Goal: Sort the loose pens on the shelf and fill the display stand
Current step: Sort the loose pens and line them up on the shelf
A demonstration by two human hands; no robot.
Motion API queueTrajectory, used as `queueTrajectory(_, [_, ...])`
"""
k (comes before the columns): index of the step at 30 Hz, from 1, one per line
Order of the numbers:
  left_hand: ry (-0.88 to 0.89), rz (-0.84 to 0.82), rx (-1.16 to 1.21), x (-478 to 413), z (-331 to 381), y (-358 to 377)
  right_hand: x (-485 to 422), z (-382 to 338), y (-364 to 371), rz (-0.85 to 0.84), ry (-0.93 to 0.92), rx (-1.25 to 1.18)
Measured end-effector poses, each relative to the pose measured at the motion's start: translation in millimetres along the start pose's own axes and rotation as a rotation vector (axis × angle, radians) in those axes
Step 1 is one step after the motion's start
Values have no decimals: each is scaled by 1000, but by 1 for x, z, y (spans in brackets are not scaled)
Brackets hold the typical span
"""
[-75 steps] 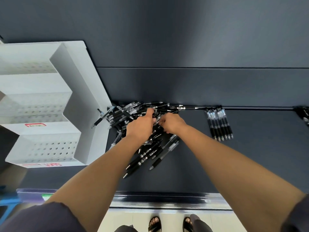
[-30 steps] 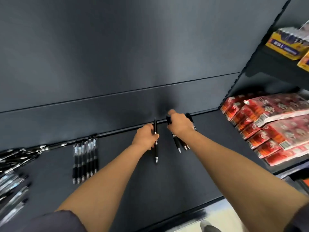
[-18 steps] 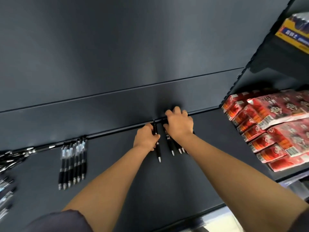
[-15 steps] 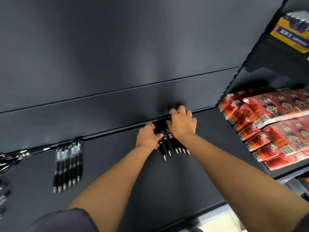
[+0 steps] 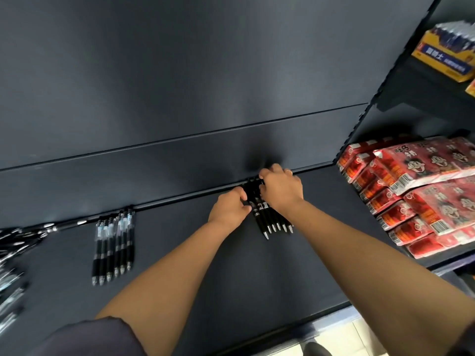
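The left hand [image 5: 228, 206] and right hand [image 5: 281, 191] curl round the black pens [image 5: 270, 219] between them, tips pointing back toward the wrists. A row of clear pens [image 5: 113, 242] lies well left of the left hand, with the loose pile [image 5: 12, 253] farther left on the shelf [image 5: 205, 291].

Shelf [image 5: 231, 291]: grouped pens [image 5: 272, 222] lie side by side at rear centre, butt ends toward the back panel [image 5: 180, 98], tips toward the front edge. Left hand [image 5: 228, 206] sits at the group's left flank, right hand [image 5: 281, 190] over its rear ends (both touching it). Well to the left, a second row of pens [image 5: 113, 245] lies parallel. Loose pens [image 5: 12, 253] are heaped at far left. On the adjacent shelf to the right are stacked snack packets [image 5: 424, 191]; a box [image 5: 442, 57] sits on the shelf above them.
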State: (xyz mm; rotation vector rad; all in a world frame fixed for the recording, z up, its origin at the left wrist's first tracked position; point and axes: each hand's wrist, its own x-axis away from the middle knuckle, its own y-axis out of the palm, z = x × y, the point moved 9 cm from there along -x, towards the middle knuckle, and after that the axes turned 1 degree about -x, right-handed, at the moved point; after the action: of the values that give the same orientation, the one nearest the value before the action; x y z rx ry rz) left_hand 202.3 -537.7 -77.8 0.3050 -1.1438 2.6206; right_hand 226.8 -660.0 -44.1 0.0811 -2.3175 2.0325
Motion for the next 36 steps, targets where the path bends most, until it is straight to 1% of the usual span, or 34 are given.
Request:
queueTrajectory(3, [7, 26, -48, 10, -8, -25, 3, -31, -9, 49, -121, 21])
queueTrajectory(6, [34, 87, -140, 23, -21, -59, 10, -68, -18, 104, -226, 30])
queueTrajectory(10, [89, 217, -342, 52, -53, -118, 25, -133, -31, 195, -358, 42])
queueTrajectory(12, [93, 265, -395, 68, -75, -146, 34, -170, -35, 218, -412, 34])
queueTrajectory(17, [58, 358, -478, 123, -147, -211, 63, -278, -29, 219, -490, 46])
queueTrajectory(22, [41, 377, -568, 176, -221, -267, 94, -384, -11, 171, -573, 13])
queueTrajectory(27, [11, 408, -645, 215, -276, -305, 119, -459, 21, 21, -648, 12])
queueTrajectory(31, [-11, 354, -679, 227, -307, -315, 126, -487, 41, -117, -631, 25])
queueTrajectory(33, [-23, 306, -689, 227, -319, -310, 127, -488, 55, -247, -596, 23])
queueTrajectory(36, [-25, 239, -713, 224, -329, -296, 139, -486, 83, -519, -608, 67])
